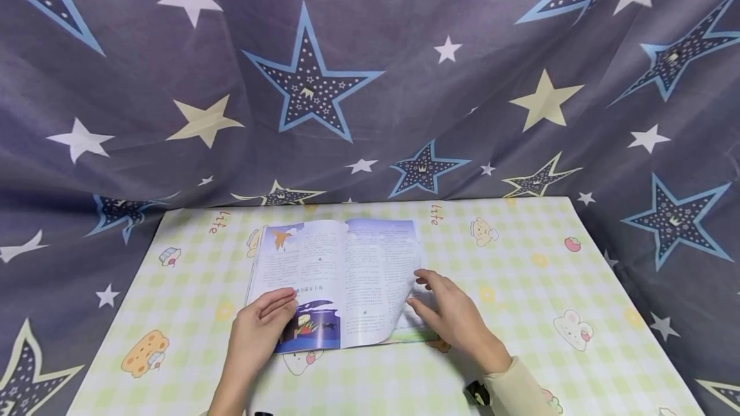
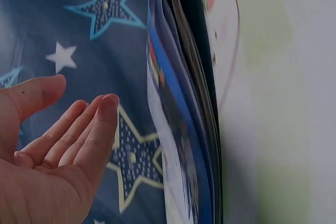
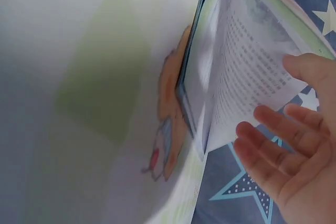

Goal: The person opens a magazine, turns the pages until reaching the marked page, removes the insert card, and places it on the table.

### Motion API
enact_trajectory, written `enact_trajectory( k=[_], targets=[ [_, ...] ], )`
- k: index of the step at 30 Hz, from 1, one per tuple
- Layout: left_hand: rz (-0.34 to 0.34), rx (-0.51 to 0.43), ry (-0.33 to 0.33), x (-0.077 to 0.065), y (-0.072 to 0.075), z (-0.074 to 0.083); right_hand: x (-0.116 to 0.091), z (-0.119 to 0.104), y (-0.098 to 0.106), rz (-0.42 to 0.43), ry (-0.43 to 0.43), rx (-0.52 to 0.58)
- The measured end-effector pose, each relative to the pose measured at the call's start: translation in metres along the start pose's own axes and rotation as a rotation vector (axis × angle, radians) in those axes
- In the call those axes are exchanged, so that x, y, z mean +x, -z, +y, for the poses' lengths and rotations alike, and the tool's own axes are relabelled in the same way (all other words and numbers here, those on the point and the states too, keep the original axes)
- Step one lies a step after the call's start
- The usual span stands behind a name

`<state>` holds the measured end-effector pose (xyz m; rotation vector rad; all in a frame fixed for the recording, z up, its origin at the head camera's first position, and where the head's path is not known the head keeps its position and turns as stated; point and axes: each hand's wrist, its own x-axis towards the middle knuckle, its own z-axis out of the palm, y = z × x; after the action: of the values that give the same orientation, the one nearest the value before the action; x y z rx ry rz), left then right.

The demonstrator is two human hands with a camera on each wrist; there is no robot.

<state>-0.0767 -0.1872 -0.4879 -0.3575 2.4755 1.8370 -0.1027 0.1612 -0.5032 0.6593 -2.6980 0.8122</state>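
An open magazine [image 1: 363,262] with printed text and pictures lies on the table, its spine near the middle. My left hand [image 1: 263,323] is at the lower left page, by a dark blue picture; in the left wrist view that hand [image 2: 68,150] has its fingers extended and its thumb apart. At the right edge, my right hand [image 1: 453,313] is beside a right-hand page that curls up from the pages beneath. Seen from the right wrist, the fingers [image 3: 278,158] are spread and slightly bent near the raised page [image 3: 247,72]; whether they touch it I cannot tell.
A green-and-white checked cloth [image 1: 520,339] with cartoon animals covers the table. Behind and at the sides hangs a dark curtain [image 1: 399,5] patterned with stars. A small black object [image 1: 477,393] is by the right sleeve [image 1: 517,390].
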Motion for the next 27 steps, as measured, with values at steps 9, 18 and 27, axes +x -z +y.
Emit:
enact_trajectory(
  k=[9,18,27],
  targets=[
    [-0.128,-0.1,-0.084,-0.002,-0.035,0.012,0.009,-0.015,-0.008,-0.024,0.155,0.065],
    [-0.259,-0.158,-0.124,-0.002,-0.067,0.023,0.013,-0.028,-0.015,-0.105,0.195,0.161],
    [-0.332,-0.227,-0.104,0.005,-0.082,0.018,0.013,-0.031,-0.016,-0.146,0.18,0.171]
  ],
)
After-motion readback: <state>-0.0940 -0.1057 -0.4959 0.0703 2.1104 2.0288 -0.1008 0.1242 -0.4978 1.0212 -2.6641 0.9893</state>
